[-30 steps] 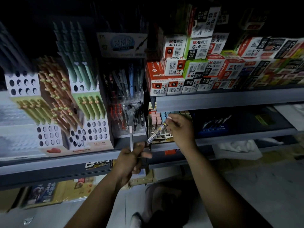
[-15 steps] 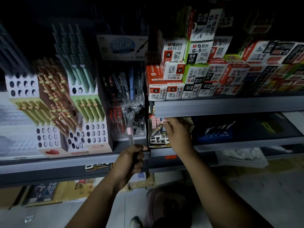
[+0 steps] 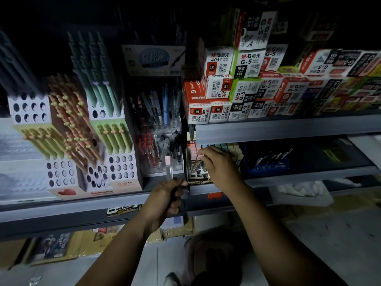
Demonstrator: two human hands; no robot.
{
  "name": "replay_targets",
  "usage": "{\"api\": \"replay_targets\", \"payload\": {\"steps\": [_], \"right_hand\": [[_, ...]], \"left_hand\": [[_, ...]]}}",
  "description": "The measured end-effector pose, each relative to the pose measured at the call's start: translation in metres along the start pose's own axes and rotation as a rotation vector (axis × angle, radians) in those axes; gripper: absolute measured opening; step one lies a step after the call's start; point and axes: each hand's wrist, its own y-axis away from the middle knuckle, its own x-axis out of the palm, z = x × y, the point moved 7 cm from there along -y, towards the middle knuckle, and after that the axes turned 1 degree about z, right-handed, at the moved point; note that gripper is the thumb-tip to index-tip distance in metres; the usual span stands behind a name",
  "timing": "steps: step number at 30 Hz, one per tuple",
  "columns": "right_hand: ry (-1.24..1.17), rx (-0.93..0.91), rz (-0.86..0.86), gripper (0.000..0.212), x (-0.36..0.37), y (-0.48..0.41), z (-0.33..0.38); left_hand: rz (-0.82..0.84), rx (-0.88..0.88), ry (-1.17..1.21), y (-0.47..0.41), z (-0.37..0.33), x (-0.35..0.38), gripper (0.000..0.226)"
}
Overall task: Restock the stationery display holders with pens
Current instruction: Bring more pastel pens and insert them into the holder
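A: Hands, and where's the pen (image 3: 169, 168)?
B: I see my left hand (image 3: 165, 200) gripping it upright, mid-frame. The holder (image 3: 198, 178) sits just right, with my right hand (image 3: 219, 165) curled inside. Whether it's pinching anything, I can't tell.

Dim aisle of a stationery shop.
Grey metal shelves (image 3: 288, 129) hold retail stock: stacked M&G boxes (image 3: 245, 62) marked G-5 and 4011 above the fingers (image 3: 206, 155) of the right hand (image 3: 221, 166), and perforated pen display holders (image 3: 119, 168) and a clear pen rack (image 3: 162, 145) under a printed header card (image 3: 153, 59), up-left of the left hand (image 3: 165, 199).
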Motion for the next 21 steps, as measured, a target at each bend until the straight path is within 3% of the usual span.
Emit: {"api": "replay_targets", "payload": {"steps": [6,11,14,18,21], "right_hand": [[0.068,-0.023,0.082,0.015,0.014,-0.005,0.005],[0.139,0.078,0.008,0.014,0.024,-0.003,0.003],[0.176,0.082,-0.046,0.008,0.028,0.004,0.003],[0.187,0.107,-0.085,0.016,0.033,0.012,0.000],[0.159,0.141,-0.088,0.027,0.033,0.015,-0.002]], "left_hand": [[-0.033,0.068,-0.025,0.004,-0.009,-0.002,0.023],[-0.035,0.072,-0.045,0.011,-0.014,-0.003,0.024],[0.000,0.042,0.021,0.014,-0.013,-0.005,0.032],[0.081,-0.009,0.217,0.012,-0.007,-0.004,0.055],[0.083,0.010,0.255,0.010,-0.009,-0.004,0.049]]}}
